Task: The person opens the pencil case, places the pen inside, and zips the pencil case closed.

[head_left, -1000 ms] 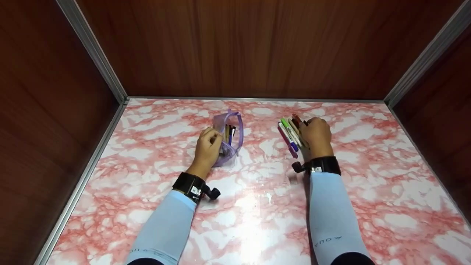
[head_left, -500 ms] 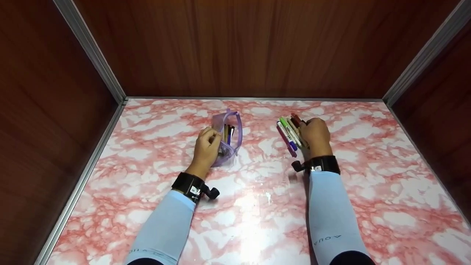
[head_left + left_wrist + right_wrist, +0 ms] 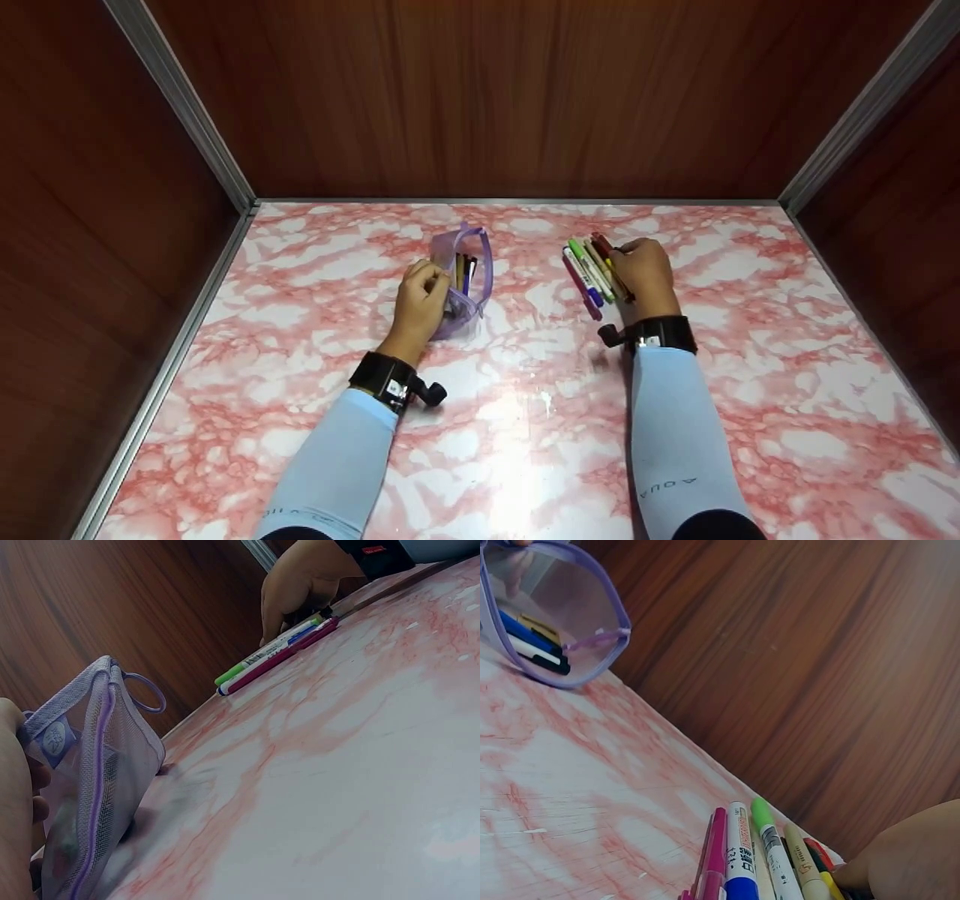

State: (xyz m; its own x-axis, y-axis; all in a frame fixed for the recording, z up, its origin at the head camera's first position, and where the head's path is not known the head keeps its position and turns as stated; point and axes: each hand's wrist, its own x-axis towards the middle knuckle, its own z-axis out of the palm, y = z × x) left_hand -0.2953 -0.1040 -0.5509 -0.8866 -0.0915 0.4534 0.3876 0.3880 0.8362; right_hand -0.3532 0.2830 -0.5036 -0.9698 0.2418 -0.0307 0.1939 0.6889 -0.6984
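My left hand (image 3: 421,298) grips the near side of a purple mesh pencil case (image 3: 487,279), which stands with its zip mouth open. Several pens (image 3: 534,643) lie inside it, one blue and one white with a black cap. My right hand (image 3: 643,271) is at the right end of a row of pens, its curled fingers pinching a dark pen with yellow on it (image 3: 830,885); the fingertips are mostly hidden. Beside it lie a red pen (image 3: 601,243), a beige marker (image 3: 804,862), a green-capped marker (image 3: 774,847), a white marker with blue cap (image 3: 739,847) and a magenta pen (image 3: 715,851).
The table (image 3: 517,420) has a red-and-white marbled top. Brown wood panels (image 3: 517,97) close it in at the back and both sides, with metal edging (image 3: 517,201) along the joints. Each wrist wears a black camera band (image 3: 386,381).
My right hand has shifted slightly at the pens, and a yellow part now shows by its fingers. The left hand and the pencil case stay put.
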